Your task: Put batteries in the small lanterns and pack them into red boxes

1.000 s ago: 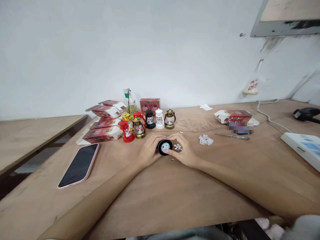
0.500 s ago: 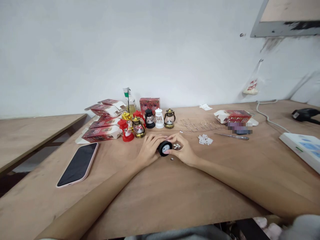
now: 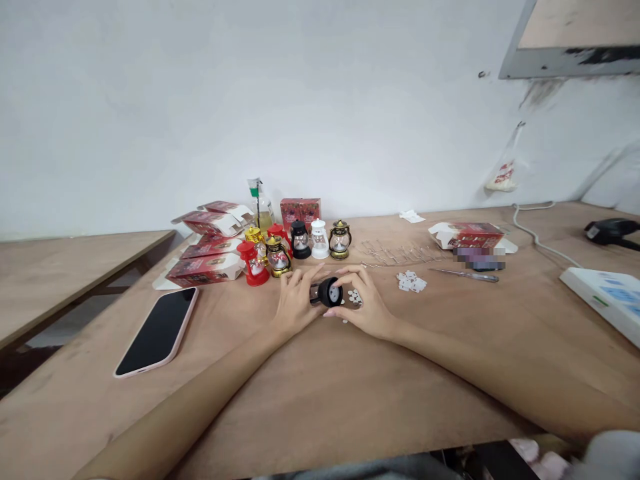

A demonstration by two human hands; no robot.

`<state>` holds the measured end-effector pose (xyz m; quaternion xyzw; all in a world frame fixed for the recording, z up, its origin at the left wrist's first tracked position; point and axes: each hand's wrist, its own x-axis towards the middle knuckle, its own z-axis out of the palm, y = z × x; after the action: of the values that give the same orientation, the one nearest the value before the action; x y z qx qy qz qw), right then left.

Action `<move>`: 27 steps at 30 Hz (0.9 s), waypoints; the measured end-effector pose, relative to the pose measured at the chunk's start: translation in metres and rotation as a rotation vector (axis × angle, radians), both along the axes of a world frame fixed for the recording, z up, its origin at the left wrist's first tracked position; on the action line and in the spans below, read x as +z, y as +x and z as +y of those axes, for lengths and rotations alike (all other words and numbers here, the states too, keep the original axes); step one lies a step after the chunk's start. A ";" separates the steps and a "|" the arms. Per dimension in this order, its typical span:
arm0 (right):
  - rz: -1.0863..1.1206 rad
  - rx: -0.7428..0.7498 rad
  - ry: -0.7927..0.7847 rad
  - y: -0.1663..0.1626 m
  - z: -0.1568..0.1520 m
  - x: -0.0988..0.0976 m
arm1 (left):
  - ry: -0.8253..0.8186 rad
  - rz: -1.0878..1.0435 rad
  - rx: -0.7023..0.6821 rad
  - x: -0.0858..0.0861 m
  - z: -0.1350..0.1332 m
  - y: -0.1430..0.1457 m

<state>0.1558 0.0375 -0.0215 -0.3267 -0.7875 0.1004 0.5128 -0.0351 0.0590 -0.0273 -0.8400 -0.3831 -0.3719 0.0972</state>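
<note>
A small black lantern (image 3: 327,293) lies tipped on its side between my hands, its round base turned toward the camera and to the right. My left hand (image 3: 295,303) is wrapped around its body from the left. Thumb and fingertips of my right hand (image 3: 369,304) curve around the rim of the base and grip it. A pale disc-like part shows inside the base; its details are too small to read. Just behind my right fingers are several small round silvery-white pieces (image 3: 355,297), and one more lies below the lantern.
Mini lanterns (image 3: 319,240) in red, gold, black, white and bronze stand behind. Red boxes (image 3: 205,268) lie left, above a phone (image 3: 157,332). To the right are white plastic tabs (image 3: 411,282), thin wires (image 3: 400,252), a screwdriver (image 3: 467,275) and a white device (image 3: 605,293).
The lantern has turned so its base faces more to the right. My right thumb has moved off the middle of the base to its lower rim, and my left fingers have lifted slightly.
</note>
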 end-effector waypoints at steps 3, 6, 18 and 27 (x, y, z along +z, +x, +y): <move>-0.041 -0.021 0.015 -0.001 0.001 -0.002 | -0.011 0.007 0.022 -0.001 0.000 0.000; -0.025 -0.005 -0.001 -0.002 0.002 -0.003 | -0.063 0.020 0.024 0.000 0.001 -0.001; 0.199 0.003 -0.310 -0.002 0.013 -0.007 | -0.365 -0.059 0.099 0.011 0.002 0.003; 0.221 0.024 -0.378 -0.002 0.013 -0.007 | -0.363 -0.072 0.044 0.011 0.003 0.003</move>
<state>0.1543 0.0507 -0.0286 -0.3946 -0.6977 0.2877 0.5242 -0.0322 0.0615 -0.0161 -0.8212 -0.4656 -0.3241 -0.0617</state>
